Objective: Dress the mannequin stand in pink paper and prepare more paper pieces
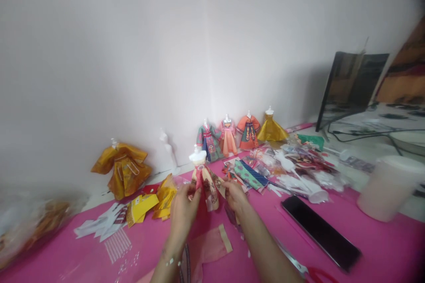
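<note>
In front of me stands a small white doll mannequin (pixel 198 155) wearing a cream patterned doll skirt (pixel 210 188) with a red strip down its front. My left hand (pixel 184 205) has its fingers closed on the left side of the skirt. On the other side, my right hand (pixel 235 195) pinches the skirt's right edge, pulling the cloth outward. Below the hands lies a sheer pink fabric piece (pixel 212 246) with a cream band. Yellow fabric pieces (pixel 142 208) rest left of my left hand.
Dressed doll mannequins (pixel 227 135) line the wall, with a bare one (pixel 169 150) and a gold-robed one (pixel 124 168) further left. Right of my arm lie scissors (pixel 294 261) and a black phone (pixel 320 232). A pile of packets (pixel 299 163), a pale cup (pixel 387 190) and a monitor (pixel 352 86) stand beyond.
</note>
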Motion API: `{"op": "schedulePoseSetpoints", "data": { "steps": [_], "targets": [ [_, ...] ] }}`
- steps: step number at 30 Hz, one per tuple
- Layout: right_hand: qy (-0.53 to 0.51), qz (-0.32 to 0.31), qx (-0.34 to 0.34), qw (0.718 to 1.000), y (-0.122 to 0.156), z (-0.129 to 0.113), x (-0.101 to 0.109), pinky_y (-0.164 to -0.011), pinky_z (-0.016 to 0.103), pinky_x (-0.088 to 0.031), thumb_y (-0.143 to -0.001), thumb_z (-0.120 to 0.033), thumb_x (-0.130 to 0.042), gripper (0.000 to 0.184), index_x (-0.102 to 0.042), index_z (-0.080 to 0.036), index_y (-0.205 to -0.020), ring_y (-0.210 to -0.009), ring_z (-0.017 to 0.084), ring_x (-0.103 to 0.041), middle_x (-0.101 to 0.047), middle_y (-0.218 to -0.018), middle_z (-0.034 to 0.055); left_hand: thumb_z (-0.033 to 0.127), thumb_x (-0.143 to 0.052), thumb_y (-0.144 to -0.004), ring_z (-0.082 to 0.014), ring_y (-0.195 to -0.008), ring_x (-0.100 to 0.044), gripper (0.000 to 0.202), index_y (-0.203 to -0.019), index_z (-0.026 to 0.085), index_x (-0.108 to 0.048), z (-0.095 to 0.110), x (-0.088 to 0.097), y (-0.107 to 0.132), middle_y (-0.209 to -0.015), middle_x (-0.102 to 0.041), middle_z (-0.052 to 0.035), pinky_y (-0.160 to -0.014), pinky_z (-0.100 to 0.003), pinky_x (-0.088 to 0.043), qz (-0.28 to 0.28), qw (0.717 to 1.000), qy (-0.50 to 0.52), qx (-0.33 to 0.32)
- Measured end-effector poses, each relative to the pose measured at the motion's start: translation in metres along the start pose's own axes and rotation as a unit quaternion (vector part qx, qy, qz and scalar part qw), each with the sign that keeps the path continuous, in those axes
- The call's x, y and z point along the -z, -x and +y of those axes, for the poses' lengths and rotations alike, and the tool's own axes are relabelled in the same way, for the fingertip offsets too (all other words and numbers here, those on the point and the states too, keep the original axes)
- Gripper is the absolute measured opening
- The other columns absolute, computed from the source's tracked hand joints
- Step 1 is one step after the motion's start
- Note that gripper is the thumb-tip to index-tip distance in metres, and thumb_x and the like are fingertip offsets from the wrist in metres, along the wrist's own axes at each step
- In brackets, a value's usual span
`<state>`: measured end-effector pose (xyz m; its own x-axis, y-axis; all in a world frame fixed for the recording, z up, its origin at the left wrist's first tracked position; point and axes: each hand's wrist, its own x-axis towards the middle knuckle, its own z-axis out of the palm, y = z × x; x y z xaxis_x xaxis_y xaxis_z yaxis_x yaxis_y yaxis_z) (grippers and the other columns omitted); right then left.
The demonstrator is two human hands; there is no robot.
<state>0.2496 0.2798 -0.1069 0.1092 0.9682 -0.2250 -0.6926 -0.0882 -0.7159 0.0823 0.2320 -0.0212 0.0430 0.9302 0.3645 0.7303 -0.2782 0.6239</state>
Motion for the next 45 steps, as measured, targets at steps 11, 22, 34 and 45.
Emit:
{"op": "schedulePoseSetpoints", "data": {
  "steps": [11,22,34,45],
  "targets": [
    [-0.005,0.064,-0.027,0.998,0.004,-0.009,0.0,-0.082,0.041,-0.057,-0.095,-0.032,-0.061,0.031,-0.059,-0.017,-0.122,-0.098,0.022,-0.065,-0.063,-0.12,0.0085,0.035,-0.06,-0.087,-0.0186,-0.075,-0.063,0.019,-0.082,0.018,-0.066,-0.005,-0.002,-0.001,-0.08,-0.068,-0.0021,-0.068,-0.033,-0.045,0.009,1.0,0.006,0.005],
    [0.007,0.085,0.001,0.996,0.004,-0.008,-0.003,-0.081,0.041,-0.057,-0.095,-0.031,-0.061,0.032,-0.058,-0.017,-0.123,-0.098,0.022,-0.065,-0.062,-0.12,0.0085,0.04,-0.06,-0.089,-0.017,-0.072,-0.061,0.025,-0.081,0.017,-0.066,0.002,0.002,0.001,-0.078,-0.065,-0.0009,-0.066,-0.032,-0.046,0.008,1.0,0.0,0.016],
    [0.019,0.076,-0.036,0.996,0.006,-0.013,0.001,-0.08,0.04,-0.058,-0.095,-0.031,-0.061,0.031,-0.058,-0.017,-0.123,-0.096,0.021,-0.066,-0.063,-0.119,0.0082,0.03,-0.064,-0.089,-0.016,-0.073,-0.061,0.016,-0.081,0.016,-0.064,0.004,0.001,0.001,-0.079,-0.065,0.0006,-0.069,-0.033,-0.049,-0.002,1.0,-0.011,0.017],
    [-0.015,0.011,-0.057,0.998,0.005,-0.012,0.005,-0.081,0.041,-0.057,-0.095,-0.031,-0.061,0.032,-0.058,-0.017,-0.124,-0.098,0.022,-0.065,-0.062,-0.121,0.0086,0.031,-0.064,-0.089,-0.0164,-0.075,-0.063,0.017,-0.081,0.016,-0.064,0.003,0.0,0.0,-0.08,-0.066,0.0004,-0.072,-0.035,-0.052,-0.003,1.0,-0.015,0.004]
  ]
}}
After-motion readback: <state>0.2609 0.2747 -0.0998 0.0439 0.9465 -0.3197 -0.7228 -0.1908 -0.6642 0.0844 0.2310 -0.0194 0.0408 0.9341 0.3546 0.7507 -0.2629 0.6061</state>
